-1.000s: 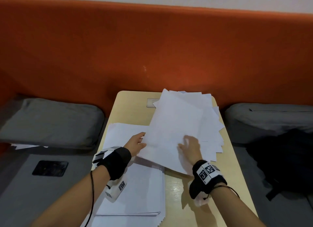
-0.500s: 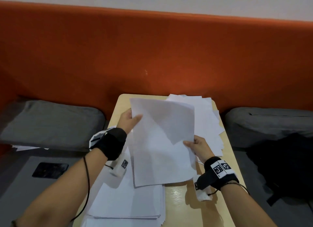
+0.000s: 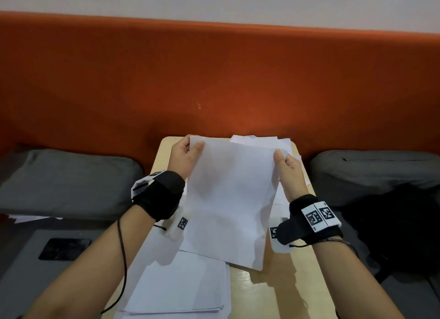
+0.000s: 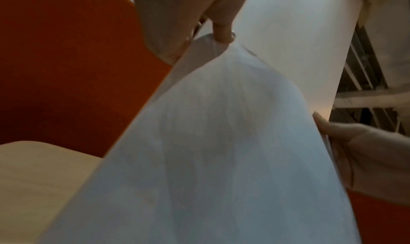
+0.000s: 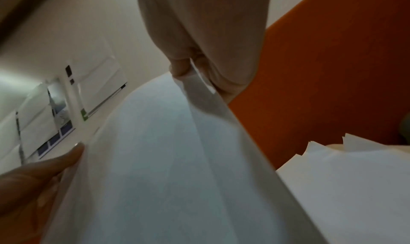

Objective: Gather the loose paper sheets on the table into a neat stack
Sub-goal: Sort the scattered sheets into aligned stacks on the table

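Paper sheets are hanging between both sets of fingers, left hand and right hand pinching the top corners. Probably several sheets; I'd be tapping the bottom edge on the table to square them.

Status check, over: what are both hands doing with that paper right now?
Left hand and right hand pinch the top corners of a lifted bundle of sheets. Loose pile behind, neater stack below. Nothing in the way.
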The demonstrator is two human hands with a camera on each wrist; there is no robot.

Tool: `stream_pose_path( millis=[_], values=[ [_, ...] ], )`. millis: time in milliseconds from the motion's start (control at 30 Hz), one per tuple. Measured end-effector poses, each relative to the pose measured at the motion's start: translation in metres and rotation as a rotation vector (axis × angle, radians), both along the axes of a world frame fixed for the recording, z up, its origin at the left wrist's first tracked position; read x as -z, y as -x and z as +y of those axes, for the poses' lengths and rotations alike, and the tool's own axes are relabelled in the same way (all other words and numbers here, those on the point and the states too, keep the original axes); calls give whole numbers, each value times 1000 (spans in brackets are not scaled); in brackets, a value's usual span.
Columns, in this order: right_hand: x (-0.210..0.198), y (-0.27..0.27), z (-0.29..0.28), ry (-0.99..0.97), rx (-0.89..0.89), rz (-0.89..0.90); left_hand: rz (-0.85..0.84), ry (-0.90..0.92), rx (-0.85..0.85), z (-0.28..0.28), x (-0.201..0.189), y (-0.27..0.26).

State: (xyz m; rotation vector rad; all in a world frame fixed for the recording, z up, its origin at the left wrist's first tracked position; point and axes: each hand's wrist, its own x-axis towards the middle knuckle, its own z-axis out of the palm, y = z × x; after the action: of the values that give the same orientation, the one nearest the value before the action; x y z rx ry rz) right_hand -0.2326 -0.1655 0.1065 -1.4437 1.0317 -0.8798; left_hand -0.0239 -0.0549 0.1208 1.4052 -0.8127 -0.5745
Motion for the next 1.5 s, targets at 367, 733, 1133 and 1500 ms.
stream_pose_path(
  millis=[367,733,1133,1500],
  values=[
    [12,18,15,-97,-369,194,179,157,-179,-4,-14,-23],
    [21,23,7,-150,-292,68,135,-104,56,6,22,-2],
    [15,13,12,20,-149,80,96,80,77,12,-2,-11],
    [9,-5,19,9,-122,-23,17,16,48,22,2,-1]
  ],
)
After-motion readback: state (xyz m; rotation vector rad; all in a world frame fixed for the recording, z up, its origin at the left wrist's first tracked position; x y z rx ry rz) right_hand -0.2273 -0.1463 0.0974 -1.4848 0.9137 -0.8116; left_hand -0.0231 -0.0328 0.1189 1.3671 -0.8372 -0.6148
